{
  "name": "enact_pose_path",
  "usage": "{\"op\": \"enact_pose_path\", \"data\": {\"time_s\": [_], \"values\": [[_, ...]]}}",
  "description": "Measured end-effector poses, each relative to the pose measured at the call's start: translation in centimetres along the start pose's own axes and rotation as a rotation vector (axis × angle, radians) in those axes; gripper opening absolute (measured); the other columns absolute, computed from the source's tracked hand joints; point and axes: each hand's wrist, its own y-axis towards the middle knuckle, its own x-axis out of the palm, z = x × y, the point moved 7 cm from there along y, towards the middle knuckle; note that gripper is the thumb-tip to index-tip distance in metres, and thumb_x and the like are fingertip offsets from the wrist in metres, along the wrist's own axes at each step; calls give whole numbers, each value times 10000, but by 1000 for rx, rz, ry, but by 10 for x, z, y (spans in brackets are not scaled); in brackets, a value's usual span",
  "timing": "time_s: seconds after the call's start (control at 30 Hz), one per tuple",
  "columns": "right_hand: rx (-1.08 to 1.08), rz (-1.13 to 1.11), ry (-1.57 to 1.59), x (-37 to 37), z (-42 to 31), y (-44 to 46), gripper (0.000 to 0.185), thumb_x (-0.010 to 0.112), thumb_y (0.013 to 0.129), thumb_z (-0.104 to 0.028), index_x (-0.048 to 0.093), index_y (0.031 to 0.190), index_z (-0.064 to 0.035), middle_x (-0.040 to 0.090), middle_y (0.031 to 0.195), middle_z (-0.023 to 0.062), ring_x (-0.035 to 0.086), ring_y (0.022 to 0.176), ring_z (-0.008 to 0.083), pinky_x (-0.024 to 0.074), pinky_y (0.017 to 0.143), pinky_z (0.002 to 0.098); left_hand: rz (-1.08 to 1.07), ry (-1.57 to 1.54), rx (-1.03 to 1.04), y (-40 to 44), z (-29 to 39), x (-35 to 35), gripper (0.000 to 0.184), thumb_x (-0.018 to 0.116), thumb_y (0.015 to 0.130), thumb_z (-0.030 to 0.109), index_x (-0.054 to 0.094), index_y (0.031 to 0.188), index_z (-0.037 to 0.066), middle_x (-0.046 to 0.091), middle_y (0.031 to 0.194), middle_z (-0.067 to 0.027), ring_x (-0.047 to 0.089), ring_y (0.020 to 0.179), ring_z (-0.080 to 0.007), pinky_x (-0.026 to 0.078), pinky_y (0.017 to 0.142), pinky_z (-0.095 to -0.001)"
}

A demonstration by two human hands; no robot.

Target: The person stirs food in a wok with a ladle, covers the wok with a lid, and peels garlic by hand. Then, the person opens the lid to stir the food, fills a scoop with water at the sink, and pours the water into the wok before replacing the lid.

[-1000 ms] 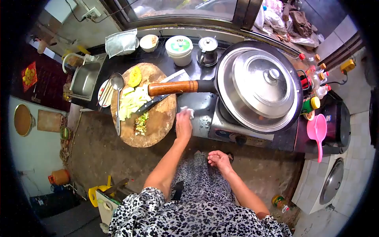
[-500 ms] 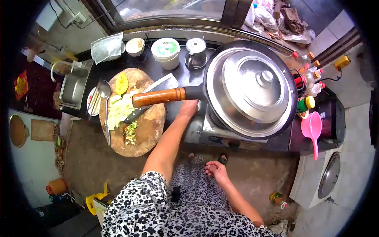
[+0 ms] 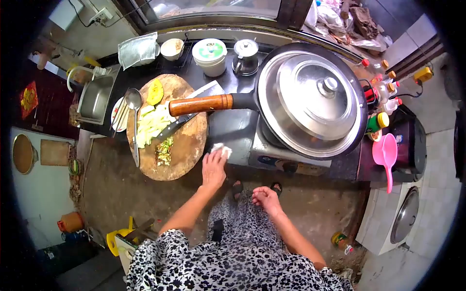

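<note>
My left hand point(image 3: 213, 169) is at the front edge of the black counter, closed on a crumpled white paper tissue point(image 3: 222, 150) pressed to the surface. Just left of it stands a round wooden chopping board point(image 3: 187, 150) with pale sliced vegetable point(image 3: 150, 127), a yellow-skinned piece point(image 3: 155, 92), chopped green and red bits point(image 3: 164, 151), a kitchen knife point(image 3: 171, 128) and a long ladle point(image 3: 135, 126). My right hand point(image 3: 267, 200) hangs before my body, loosely curled, with nothing visible in it. A lidded wok point(image 3: 310, 102) sits on the stove, its wooden handle point(image 3: 199, 104) reaching over the board.
Behind the board are a foil-covered dish point(image 3: 138, 51), a white tub point(image 3: 209, 58) and a metal pot point(image 3: 245, 58). A sink point(image 3: 94, 101) lies at the left. Bottles point(image 3: 388, 92) and a pink dipper point(image 3: 385, 153) stand right of the wok.
My left hand has come out from under the wok handle toward the counter's front edge, and the white tissue now shows in it. My right hand has hardly moved.
</note>
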Motion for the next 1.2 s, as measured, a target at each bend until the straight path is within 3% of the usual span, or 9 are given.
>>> {"op": "enact_pose_path", "data": {"time_s": [0.03, 0.27, 0.37, 0.5, 0.63, 0.77, 0.97, 1.07, 1.2], "values": [[0, 9, 4, -4, 4, 1, 125, 569, 906, -71, 602, 1014, -18, 642, 853, 52, 606, 710, 118, 495, 632, 240, 79, 13, -95, -2, -2, 1, 652, 591, 637, -44, 504, 1276, 48, 495, 1310, -125, 436, 1220, -320, 317, 1031, -486], [-5, 33, 8, -12, 29, -3, 131, 568, 919, -108, 602, 1009, -19, 637, 848, 47, 589, 701, 106, 484, 617, 243, -164, -66, 354, 30, 37, 20, 595, 550, 732, 6, 486, 1319, 78, 478, 1374, -74, 366, 1327, -275, 265, 1092, -478], [-7, 0, -27, -4, 38, 6, 121, 565, 923, -104, 601, 1001, -19, 633, 835, 42, 589, 702, 104, 478, 607, 240, -194, 18, 355, 55, 29, 20, 617, 556, 734, 35, 463, 1341, 100, 471, 1387, -65, 363, 1331, -262, 253, 1096, -486], [-3, -24, -99, 11, 32, 7, 103, 556, 927, -91, 599, 990, -21, 630, 821, 34, 591, 697, 104, 470, 596, 235, -97, 142, 179, 109, 11, 34, 528, 525, 818, 149, 459, 1338, 89, 482, 1369, -90, 381, 1314, -272, 280, 1080, -463], [-37, -10, -67, 10, 23, 7, 101, 551, 930, -87, 601, 997, -32, 636, 834, 37, 593, 678, 110, 470, 586, 236, -28, 105, -81, 82, -15, 22, 518, 526, 863, 235, 445, 1319, 3, 439, 1392, -171, 365, 1318, -319, 304, 1064, -425], [26, 13, -52, 4, 33, 6, 105, 551, 929, -91, 602, 1001, -33, 639, 842, 37, 597, 686, 108, 476, 591, 232, -11, 34, -75, -18, 1, 12, 581, 551, 872, 209, 371, 1371, -28, 375, 1422, -208, 331, 1335, -348, 270, 1091, -456], [-2, -43, -86, 13, 31, 8, 112, 550, 934, -100, 601, 1004, -31, 636, 838, 31, 594, 694, 100, 473, 597, 230, 97, 71, -230, -33, -5, 11, 582, 532, 887, 187, 342, 1373, -71, 374, 1418, -227, 326, 1330, -378, 258, 1100, -465], [-10, -48, -115, 22, 32, 11, 116, 547, 938, -102, 599, 1009, -27, 635, 838, 30, 591, 695, 95, 473, 603, 229, 18, -117, -54, -23, 35, 25, 567, 526, 837, 108, 372, 1353, -71, 400, 1395, -230, 332, 1327, -391, 253, 1113, -447], [-10, -48, -153, 27, 29, 9, 122, 544, 941, -104, 597, 1012, -20, 636, 841, 35, 589, 692, 96, 473, 606, 229, -42, -137, 168, 26, 37, 34, 592, 536, 779, 29, 398, 1350, -40, 428, 1390, -185, 353, 1334, -324, 249, 1117, -445]]}}
